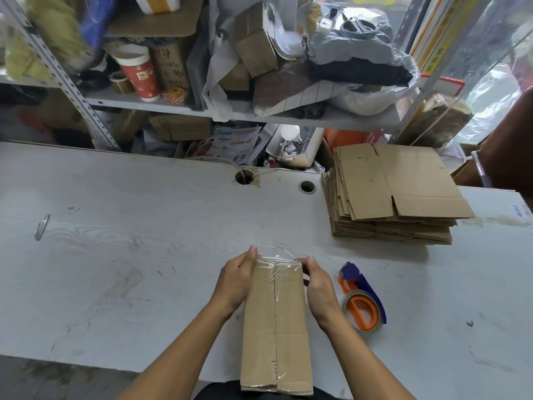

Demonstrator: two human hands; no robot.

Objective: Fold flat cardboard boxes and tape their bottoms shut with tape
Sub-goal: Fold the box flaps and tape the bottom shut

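Note:
A folded-up brown cardboard box (277, 321) lies lengthwise on the table in front of me, its flap seam facing up. Clear tape (275, 265) runs along the seam and wraps over the far end. My left hand (235, 280) grips the box's far left side, thumb on top near the tape. My right hand (318, 287) grips the far right side, fingers curled round the edge. An orange and blue tape dispenser (362, 301) with a roll of clear tape lies on the table just right of my right hand.
A stack of flat cardboard boxes (395, 194) sits at the back right of the white table (129, 255). Two cable holes (244, 176) are in the table's far edge. A small metal object (42, 226) lies far left. Cluttered shelves stand behind.

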